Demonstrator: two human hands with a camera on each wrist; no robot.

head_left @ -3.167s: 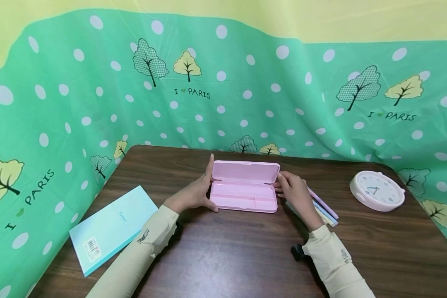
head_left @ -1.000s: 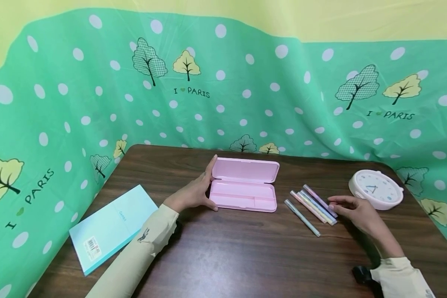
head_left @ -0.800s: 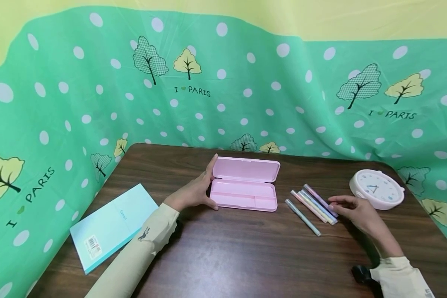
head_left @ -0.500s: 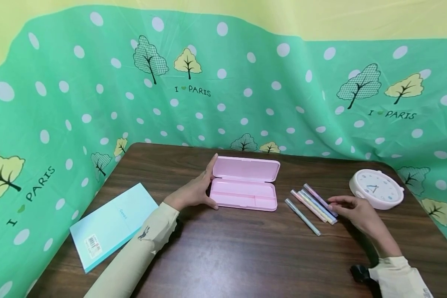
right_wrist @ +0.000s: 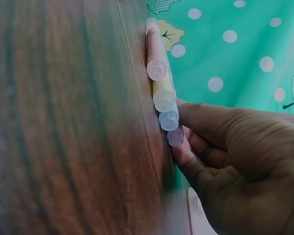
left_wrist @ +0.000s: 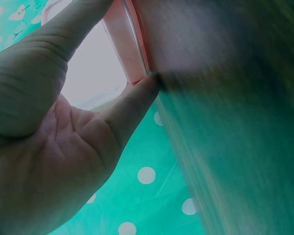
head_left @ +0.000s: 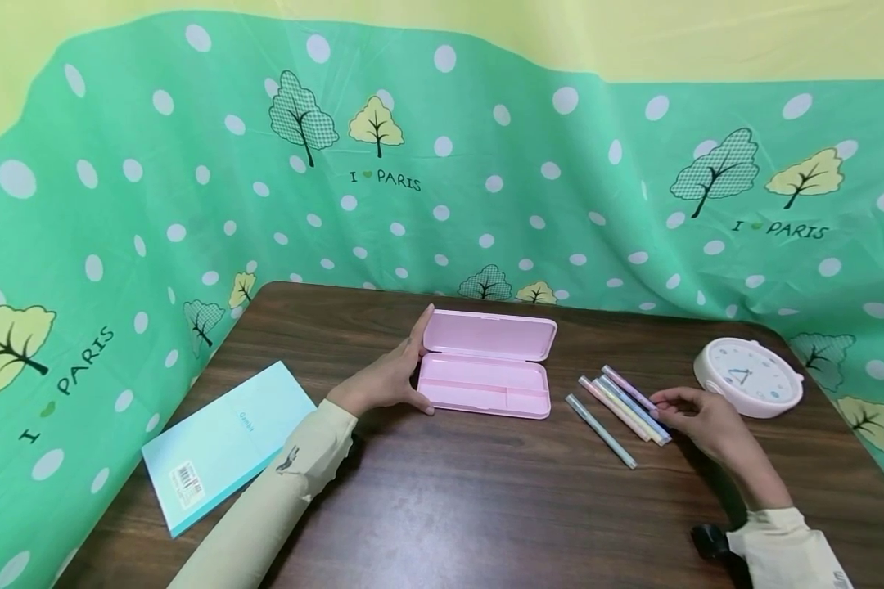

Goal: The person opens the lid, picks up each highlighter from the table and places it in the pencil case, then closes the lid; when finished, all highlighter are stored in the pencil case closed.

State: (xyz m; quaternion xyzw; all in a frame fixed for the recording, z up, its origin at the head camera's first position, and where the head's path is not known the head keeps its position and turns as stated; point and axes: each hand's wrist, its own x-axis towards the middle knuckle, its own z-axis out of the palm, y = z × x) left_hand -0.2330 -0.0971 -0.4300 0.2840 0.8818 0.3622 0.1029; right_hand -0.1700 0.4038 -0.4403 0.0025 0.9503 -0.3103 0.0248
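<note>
In the head view, a pink pencil case (head_left: 484, 401) lies unfolded mid-table, its lid raised and its tray bare. My left hand (head_left: 386, 380) rests against the case's left end, fingers and thumb extended; the left wrist view shows a fingertip touching its edge. Right of the case, several pastel pens lie side by side, among them a pink pen (head_left: 613, 406) and a blue pen (right_wrist: 169, 120). My right hand (head_left: 714, 425) pinches the outermost purple pen (right_wrist: 175, 137) near its end. A greenish pen (head_left: 600, 431) lies apart, nearer the case.
A light blue boxed item or book (head_left: 224, 446) with a barcode label lies at the table's left. Behind my right hand stands a pink round clock (head_left: 750, 376). A green dotted cloth (head_left: 442, 172) hangs around the dark wooden table (head_left: 471, 507).
My right hand has gone from the pencil case's right end to the pens. The purple pen's near end has shifted slightly in its fingers. My left hand stays at the case.
</note>
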